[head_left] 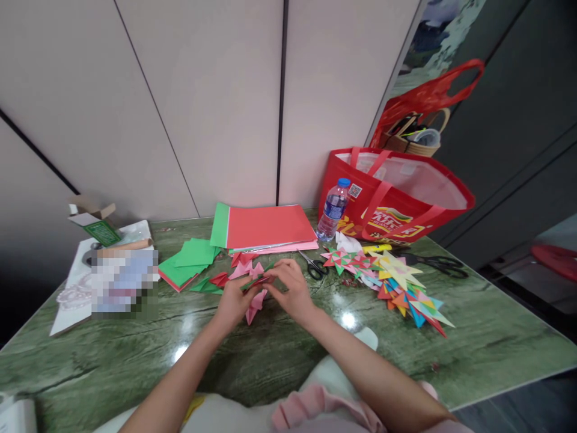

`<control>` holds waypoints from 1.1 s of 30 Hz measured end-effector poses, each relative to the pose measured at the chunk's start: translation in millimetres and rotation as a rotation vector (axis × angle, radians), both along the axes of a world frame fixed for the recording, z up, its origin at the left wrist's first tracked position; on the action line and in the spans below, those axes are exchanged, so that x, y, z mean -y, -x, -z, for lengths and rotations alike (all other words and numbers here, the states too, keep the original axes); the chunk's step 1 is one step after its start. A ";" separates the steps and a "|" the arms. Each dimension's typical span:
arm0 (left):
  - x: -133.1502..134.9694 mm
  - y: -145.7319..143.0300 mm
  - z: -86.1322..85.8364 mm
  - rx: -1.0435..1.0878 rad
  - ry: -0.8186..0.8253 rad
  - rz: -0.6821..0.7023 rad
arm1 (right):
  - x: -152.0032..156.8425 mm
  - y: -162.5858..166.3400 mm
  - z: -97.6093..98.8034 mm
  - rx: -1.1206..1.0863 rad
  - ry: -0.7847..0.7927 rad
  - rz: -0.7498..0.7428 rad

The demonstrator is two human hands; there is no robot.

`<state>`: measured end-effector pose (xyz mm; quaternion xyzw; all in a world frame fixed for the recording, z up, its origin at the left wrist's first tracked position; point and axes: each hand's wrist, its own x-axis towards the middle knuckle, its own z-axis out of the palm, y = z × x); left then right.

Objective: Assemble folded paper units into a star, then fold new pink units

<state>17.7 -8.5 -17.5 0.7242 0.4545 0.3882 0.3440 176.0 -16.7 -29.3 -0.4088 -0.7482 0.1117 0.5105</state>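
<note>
Over the middle of the table, my left hand (235,302) and my right hand (291,290) come together, both closed on a small folded paper piece (259,281) with green and pink on it. My fingers cover much of it. A pink folded paper piece (255,308) lies just under my fingertips, and another pink one (243,269) is behind them. To the left of my left hand are a red folded piece (219,279) and a green one (206,287). Black-handled scissors (317,269) rest right of my right hand.
Green paper squares (193,257) lie at left, with stacked red sheets (273,225) against the wall. A water bottle (332,210) stands before a red bag (396,198). Colourful paper stars (403,288) and larger black scissors (439,263) are at right. A small box (99,225) stands far left.
</note>
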 end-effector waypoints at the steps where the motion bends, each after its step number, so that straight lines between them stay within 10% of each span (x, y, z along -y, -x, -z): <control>1: 0.4 -0.3 -0.2 0.002 0.006 -0.007 | -0.2 -0.1 0.2 -0.001 -0.003 0.003; 33: 0.2 -0.9 1.8 -0.002 0.028 -0.026 | 0.5 0.9 1.2 0.023 -0.068 0.042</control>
